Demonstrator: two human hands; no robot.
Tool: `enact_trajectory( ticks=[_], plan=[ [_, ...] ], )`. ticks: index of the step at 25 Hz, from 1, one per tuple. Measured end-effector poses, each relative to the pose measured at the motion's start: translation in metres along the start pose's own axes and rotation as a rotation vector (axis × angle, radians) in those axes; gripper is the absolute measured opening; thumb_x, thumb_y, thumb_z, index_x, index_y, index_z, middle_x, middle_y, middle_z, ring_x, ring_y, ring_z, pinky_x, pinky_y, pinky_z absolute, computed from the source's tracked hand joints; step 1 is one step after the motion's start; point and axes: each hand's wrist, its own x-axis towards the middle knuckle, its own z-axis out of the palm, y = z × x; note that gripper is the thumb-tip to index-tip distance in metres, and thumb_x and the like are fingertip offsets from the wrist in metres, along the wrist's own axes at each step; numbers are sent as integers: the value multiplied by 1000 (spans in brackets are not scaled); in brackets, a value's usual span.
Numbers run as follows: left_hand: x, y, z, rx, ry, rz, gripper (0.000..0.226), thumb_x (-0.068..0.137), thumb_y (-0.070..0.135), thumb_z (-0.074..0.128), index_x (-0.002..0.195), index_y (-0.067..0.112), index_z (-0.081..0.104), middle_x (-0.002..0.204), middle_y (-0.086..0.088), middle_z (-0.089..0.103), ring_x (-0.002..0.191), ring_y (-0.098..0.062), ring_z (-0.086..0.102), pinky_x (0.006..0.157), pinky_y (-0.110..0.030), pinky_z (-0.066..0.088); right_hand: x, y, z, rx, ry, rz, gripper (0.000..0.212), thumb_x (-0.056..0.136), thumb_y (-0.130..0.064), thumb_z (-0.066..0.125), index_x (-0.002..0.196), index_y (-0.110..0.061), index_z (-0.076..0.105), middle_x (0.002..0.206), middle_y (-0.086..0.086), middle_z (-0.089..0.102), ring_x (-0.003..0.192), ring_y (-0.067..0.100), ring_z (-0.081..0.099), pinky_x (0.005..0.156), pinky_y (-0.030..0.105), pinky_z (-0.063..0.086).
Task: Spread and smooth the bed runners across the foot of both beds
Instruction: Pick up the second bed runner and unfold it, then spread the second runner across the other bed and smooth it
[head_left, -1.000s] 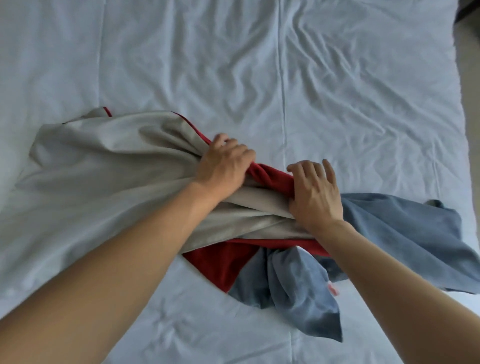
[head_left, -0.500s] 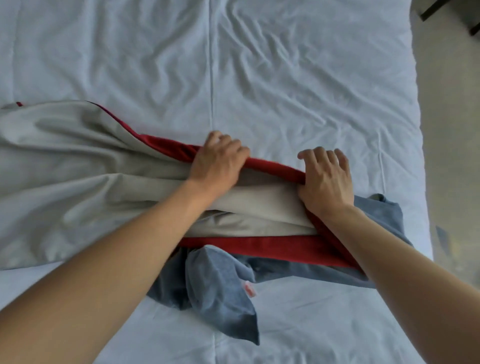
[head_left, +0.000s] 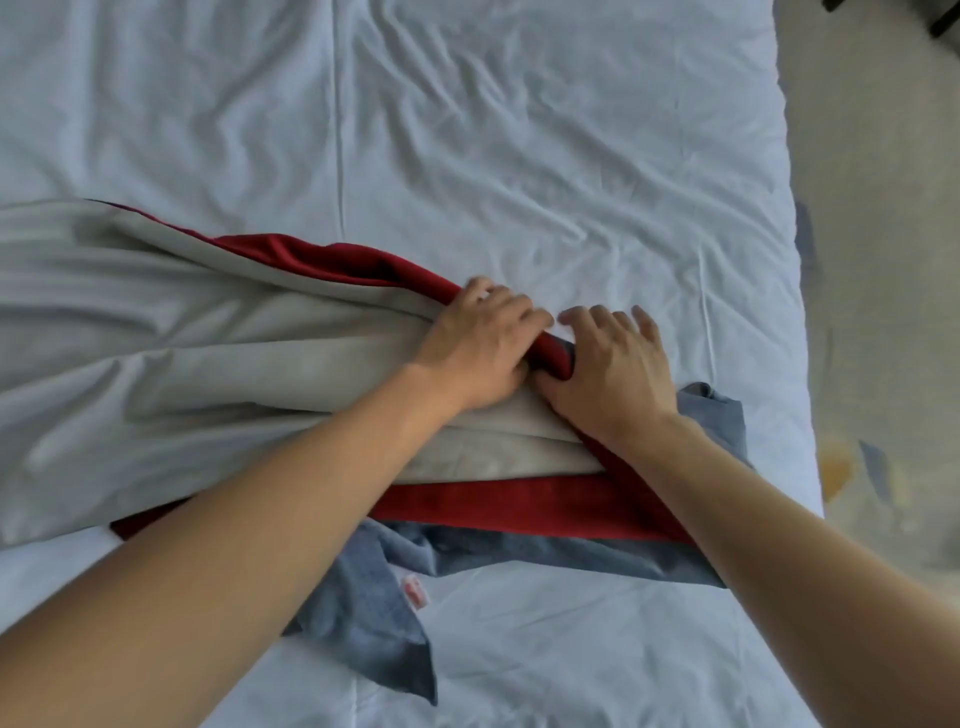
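Left hand (head_left: 480, 348) gripping red-and-grey runner (head_left: 208, 353), right hand (head_left: 615, 366) pinching its red edge, blue cloth (head_left: 374, 613) underneath, white sheet (head_left: 519, 156)

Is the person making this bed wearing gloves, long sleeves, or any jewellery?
No. The left hand and right hand are bare, with no gloves, rings or watch in view. Both forearms are uncovered to the picture's edge, so no sleeve shows.

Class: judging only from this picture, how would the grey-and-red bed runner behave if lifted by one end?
The bed runner would probably droop limply: it lies in soft folds. It likely bunches easily, since it gathers under the left hand and right hand.
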Motion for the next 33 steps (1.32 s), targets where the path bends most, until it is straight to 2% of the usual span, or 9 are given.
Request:
enact_trajectory(
  ticks=[3,8,11,14,16,19,22,30,33],
  plan=[
    [16,20,8,36,-6,1,20,80,8,56,95,15,66,87,-6,67,86,-31,63,87,-41,40,-29,14,3,-23,-8,-63,57,74,-52,65,117,-16,57,101,1,65,99,25,60,113,47,32],
    [41,-12,-5,150,-63,-210,27,79,5,54,101,18,65,93,-3,69,86,-29,61,87,-39,35,-23,57,-7,-41,148,23,19,82,-9,59,101,-11,61,88,7,64,86,34,58,104,44,34],
    [55,-6,-13,142,-23,-259,29,77,10,60,106,17,62,101,-5,68,94,-29,60,89,-40,34,0,63,-19,-33,192,93,36,80,-17,66,116,-12,61,112,10,60,102,33,56,110,46,31],
    [61,33,-4,58,-41,29,46,77,25,68,122,18,58,115,-4,64,108,-28,58,102,-42,31,-14,69,-24,5,107,76,60,72,-45,71,122,-16,58,116,8,59,108,31,55,112,50,30],
    [67,64,4,104,-108,155,34,84,24,60,117,19,61,111,-3,65,106,-27,58,107,-41,28,-39,81,-19,-73,-45,72,63,69,-49,71,121,-17,54,112,5,60,109,30,56,114,51,28],
    [100,63,6,147,-73,12,22,86,20,54,104,17,66,103,-7,69,101,-31,60,100,-42,30,-47,122,-23,-155,-77,194,35,78,-32,68,105,-17,51,99,6,64,102,32,60,111,49,30],
    [126,36,-1,180,-35,-173,21,90,25,55,103,14,67,101,-11,70,101,-34,59,95,-43,32,-18,148,-41,-87,33,321,41,79,-38,73,111,-17,56,101,7,68,103,33,61,107,48,34],
    [36,43,2,104,104,-151,43,77,32,70,116,19,59,112,-3,57,105,-27,52,92,-40,32,-39,89,-24,-34,125,150,62,81,-28,62,139,-13,45,137,12,48,128,33,45,119,53,19],
    [-20,39,3,87,12,-206,32,79,34,69,107,22,62,105,-1,58,102,-26,53,92,-40,30,-63,38,-15,78,227,-91,49,77,-26,62,125,-12,61,131,11,57,126,32,49,118,56,19]
  ],
)
